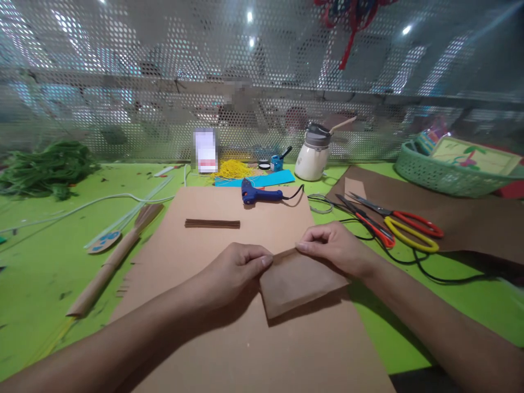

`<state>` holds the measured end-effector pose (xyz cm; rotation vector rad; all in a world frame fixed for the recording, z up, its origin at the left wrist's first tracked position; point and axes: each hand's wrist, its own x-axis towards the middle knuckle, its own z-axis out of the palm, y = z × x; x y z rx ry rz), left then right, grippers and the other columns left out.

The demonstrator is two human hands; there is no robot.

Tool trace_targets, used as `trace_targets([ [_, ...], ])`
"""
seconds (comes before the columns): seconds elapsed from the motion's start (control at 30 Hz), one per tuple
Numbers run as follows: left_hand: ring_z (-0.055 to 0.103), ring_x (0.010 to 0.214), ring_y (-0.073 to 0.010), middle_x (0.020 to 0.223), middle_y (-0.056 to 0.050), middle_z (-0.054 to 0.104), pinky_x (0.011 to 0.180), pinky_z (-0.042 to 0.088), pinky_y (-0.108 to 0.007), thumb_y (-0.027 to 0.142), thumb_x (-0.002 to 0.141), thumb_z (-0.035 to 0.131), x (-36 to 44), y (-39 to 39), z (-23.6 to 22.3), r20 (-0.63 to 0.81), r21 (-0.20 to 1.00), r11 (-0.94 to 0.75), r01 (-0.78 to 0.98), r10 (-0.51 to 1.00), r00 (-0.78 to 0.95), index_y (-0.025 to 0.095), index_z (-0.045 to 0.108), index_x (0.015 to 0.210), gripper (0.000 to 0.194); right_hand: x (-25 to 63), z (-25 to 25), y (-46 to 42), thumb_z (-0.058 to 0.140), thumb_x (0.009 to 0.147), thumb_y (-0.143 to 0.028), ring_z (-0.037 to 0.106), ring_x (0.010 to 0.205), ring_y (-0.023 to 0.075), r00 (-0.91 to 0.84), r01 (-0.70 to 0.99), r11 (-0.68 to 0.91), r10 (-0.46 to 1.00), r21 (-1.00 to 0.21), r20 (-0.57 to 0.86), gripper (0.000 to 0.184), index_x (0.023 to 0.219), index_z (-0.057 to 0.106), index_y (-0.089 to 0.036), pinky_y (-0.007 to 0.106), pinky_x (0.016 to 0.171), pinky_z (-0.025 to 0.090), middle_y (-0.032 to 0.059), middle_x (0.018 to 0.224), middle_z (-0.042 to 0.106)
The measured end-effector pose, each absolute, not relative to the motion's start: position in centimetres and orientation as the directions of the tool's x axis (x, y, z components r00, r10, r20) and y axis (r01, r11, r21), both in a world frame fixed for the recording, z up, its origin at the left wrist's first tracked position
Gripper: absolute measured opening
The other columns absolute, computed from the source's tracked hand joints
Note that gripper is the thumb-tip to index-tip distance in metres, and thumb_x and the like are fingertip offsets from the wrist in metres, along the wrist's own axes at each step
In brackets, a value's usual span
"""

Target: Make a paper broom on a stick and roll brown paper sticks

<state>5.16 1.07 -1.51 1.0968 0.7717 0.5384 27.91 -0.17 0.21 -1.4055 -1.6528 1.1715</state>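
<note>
A sheet of brown paper point(301, 281) is held tilted above a large tan board point(213, 349). My left hand point(235, 270) pinches its upper left corner between thumb and fingers. Farther along the same top edge, my right hand point(335, 245) pinches the paper too. That edge looks narrowly folded between the two hands. Beyond the left hand, a flat bundle of thin brown strips point(212, 224) lies on the board. A blue glue gun point(260, 194) rests on its side at the board's far end.
Scissors with red and yellow handles point(411, 224) lie right, beside black cords and brown paper point(470, 224). A green basket point(446, 172) and white jar point(311, 155) stand behind. On the left are a rolled paper tube point(106, 273) and green strands point(45, 166). Perforated metal closes the back.
</note>
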Motion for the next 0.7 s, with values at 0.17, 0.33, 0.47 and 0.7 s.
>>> trace_targets([
  [0.17, 0.057, 0.073, -0.0178, 0.074, -0.005, 0.063, 0.074, 0.041, -0.033, 0.032, 0.085, 0.065, 4.8, 1.6, -1.7, -0.263, 0.912, 0.407, -0.047, 0.669, 0.695, 0.011, 0.069, 0.087, 0.021, 28.5, 0.0, 0.3, 0.068, 0.074, -0.045, 0.041, 0.057, 0.0102, -0.225, 0.371, -0.004, 0.97, -0.929, -0.094, 0.033, 0.066, 0.063, -0.013, 0.023, 0.054, 0.03, -0.0021, 0.061, 0.051],
  [0.33, 0.051, 0.066, -0.0132, 0.066, 0.0, 0.056, 0.068, 0.04, -0.028, 0.025, 0.077, 0.067, 4.7, 1.8, -0.5, -0.288, 0.907, 0.421, -0.019, 0.652, 0.702, 0.014, 0.067, 0.073, 0.012, 28.2, 0.3, 0.2, 0.068, 0.074, -0.041, 0.044, 0.06, 0.0115, -0.215, 0.396, -0.001, 0.972, -0.918, -0.094, 0.029, 0.068, 0.065, -0.013, 0.024, 0.056, 0.032, -0.0005, 0.063, 0.055],
  [0.47, 0.048, 0.061, -0.0123, 0.063, 0.001, 0.057, 0.059, 0.036, -0.025, 0.033, 0.078, 0.065, 4.9, 2.0, 0.8, -0.269, 0.958, 0.134, 0.254, 0.724, 0.635, 0.014, 0.067, 0.072, 0.019, 26.8, 0.6, -0.5, 0.065, 0.076, -0.04, 0.046, 0.061, 0.0124, -0.211, 0.431, 0.007, 0.973, -0.902, -0.093, 0.028, 0.068, 0.067, -0.013, 0.024, 0.056, 0.034, 0.001, 0.064, 0.058],
  [0.7, 0.047, 0.059, -0.0121, 0.062, 0.003, 0.055, 0.053, 0.033, -0.022, 0.038, 0.081, 0.057, 5.5, 1.3, 1.6, -0.223, 0.833, -0.181, 0.524, 0.756, 0.616, 0.016, 0.063, 0.071, 0.024, 24.6, 0.7, -2.1, 0.061, 0.078, -0.037, 0.047, 0.061, 0.0127, -0.294, 0.386, 0.033, 0.952, -0.922, -0.089, 0.027, 0.069, 0.066, -0.013, 0.024, 0.056, 0.035, 0.0016, 0.064, 0.058],
])
